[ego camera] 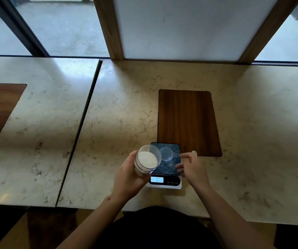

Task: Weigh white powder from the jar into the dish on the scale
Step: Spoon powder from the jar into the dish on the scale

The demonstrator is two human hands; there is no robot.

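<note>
- Left hand (126, 177) wrapped around open jar (147, 161), white powder (148, 159) inside, at scale's (164, 180) 9 o'clock edge
- Clear dish (166, 154) on platform
- Right hand (192, 167), 3 o'clock; fingers loosely curled, contents unclear

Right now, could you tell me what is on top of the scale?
A clear round dish sits on the scale platform, apparently empty. The tilted jar of white powder in the left hand hides the platform's left edge.

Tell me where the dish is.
The dish sits on the scale platform, toward its far side, between the jar and the right hand.
</note>
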